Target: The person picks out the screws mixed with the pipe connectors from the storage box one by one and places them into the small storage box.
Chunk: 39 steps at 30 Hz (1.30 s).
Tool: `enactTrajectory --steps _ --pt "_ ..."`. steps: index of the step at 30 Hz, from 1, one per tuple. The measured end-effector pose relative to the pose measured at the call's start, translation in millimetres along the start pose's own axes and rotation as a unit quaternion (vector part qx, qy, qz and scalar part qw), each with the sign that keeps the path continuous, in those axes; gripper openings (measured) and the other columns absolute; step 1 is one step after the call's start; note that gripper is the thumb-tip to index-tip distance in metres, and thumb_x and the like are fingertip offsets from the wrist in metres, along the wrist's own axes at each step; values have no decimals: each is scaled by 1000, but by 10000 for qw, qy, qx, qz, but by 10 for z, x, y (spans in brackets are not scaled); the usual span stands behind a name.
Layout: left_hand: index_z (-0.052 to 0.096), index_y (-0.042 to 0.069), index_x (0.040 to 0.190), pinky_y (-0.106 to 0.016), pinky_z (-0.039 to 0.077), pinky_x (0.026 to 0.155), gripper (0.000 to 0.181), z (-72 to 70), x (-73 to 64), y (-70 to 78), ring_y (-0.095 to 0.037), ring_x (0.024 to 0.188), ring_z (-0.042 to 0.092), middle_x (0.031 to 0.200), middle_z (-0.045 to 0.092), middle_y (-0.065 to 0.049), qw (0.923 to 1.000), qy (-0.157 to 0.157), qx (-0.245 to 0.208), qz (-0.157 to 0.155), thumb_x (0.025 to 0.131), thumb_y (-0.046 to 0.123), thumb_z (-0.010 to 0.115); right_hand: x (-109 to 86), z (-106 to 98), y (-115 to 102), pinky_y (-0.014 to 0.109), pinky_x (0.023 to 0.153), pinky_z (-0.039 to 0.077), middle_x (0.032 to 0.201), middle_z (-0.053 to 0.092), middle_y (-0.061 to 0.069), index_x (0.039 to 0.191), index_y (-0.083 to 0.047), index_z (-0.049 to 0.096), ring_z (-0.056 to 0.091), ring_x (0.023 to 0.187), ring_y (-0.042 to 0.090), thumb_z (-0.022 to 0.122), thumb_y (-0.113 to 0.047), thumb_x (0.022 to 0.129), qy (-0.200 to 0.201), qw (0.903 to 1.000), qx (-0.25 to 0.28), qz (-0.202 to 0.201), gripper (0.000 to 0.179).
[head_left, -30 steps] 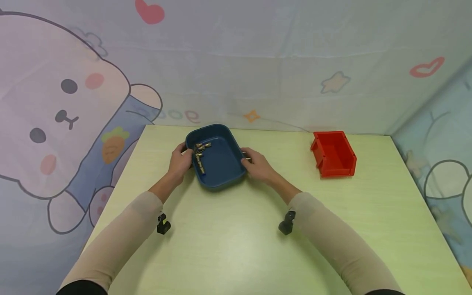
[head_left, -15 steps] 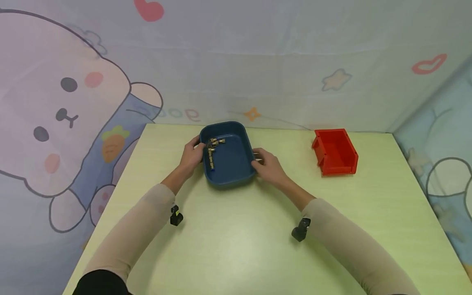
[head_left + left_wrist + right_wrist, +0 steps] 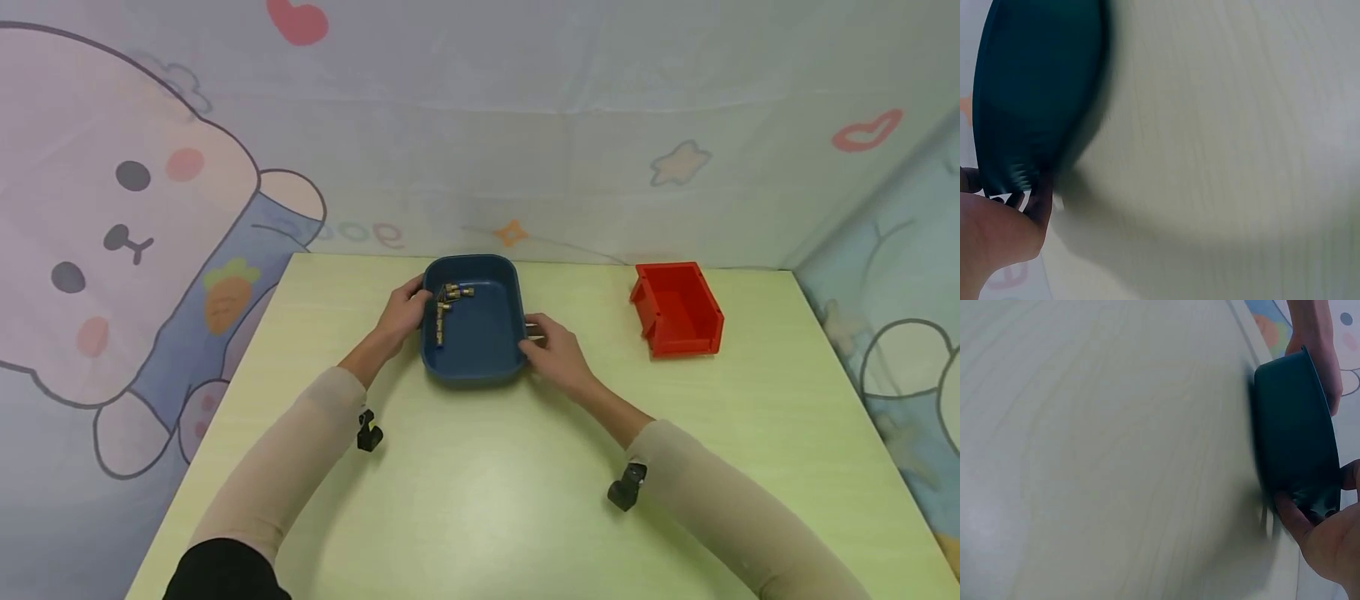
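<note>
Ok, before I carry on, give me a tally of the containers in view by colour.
Blue: 1, the tray held between the left hand and the right hand
Red: 1, the bin standing apart on the table
Total: 2 containers

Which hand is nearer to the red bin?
The right hand: it holds the blue tray on the side facing the red bin. The left hand holds the opposite side, farther away.
</note>
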<state>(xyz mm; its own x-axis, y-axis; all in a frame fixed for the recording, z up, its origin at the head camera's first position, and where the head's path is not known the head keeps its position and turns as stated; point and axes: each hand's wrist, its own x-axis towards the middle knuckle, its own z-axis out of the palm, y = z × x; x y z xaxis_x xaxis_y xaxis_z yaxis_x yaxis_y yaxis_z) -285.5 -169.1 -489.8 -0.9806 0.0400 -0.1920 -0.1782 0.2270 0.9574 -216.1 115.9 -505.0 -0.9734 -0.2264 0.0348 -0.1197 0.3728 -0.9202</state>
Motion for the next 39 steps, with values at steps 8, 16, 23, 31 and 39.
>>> enactTrajectory --steps 8,16,23,31,39 --pt "36 12 166 -52 47 111 55 34 -3 -21 -37 137 53 165 41 -17 9999 -157 12 -6 111 17 43 -59 -12 8 41 90 61 136 67 24 144 3 56 72 117 35 60 -9 96 -29 9999 55 109 49" --pt "40 11 164 -53 49 109 53 49 37 -39 -37 135 55 164 41 -16 9997 -244 -6 -1 112 17 44 -51 -98 -18 46 95 59 136 67 20 142 2 57 71 120 34 63 -15 100 -79 9995 -276 129 46" --pt "40 10 164 -50 46 113 53 64 59 -15 -35 138 52 165 41 -16 9997 -220 103 5 111 18 46 42 -215 -65 47 95 55 127 67 19 142 5 56 67 113 33 67 -15 102 276 9970 -629 -352 46" --pt "39 12 165 -50 46 113 55 68 63 -32 -34 141 51 161 45 -14 9997 -182 -110 -123 112 22 49 202 -229 -235 36 86 55 119 65 20 139 2 60 64 103 27 74 -17 101 274 9934 -462 -1009 44" --pt "37 17 166 -52 48 111 56 33 36 -50 -33 141 52 163 43 -12 9984 -335 -347 -285 112 25 48 411 -82 -376 39 92 56 124 67 16 140 -2 62 65 110 25 75 -24 101 -323 9916 -429 -1175 46"
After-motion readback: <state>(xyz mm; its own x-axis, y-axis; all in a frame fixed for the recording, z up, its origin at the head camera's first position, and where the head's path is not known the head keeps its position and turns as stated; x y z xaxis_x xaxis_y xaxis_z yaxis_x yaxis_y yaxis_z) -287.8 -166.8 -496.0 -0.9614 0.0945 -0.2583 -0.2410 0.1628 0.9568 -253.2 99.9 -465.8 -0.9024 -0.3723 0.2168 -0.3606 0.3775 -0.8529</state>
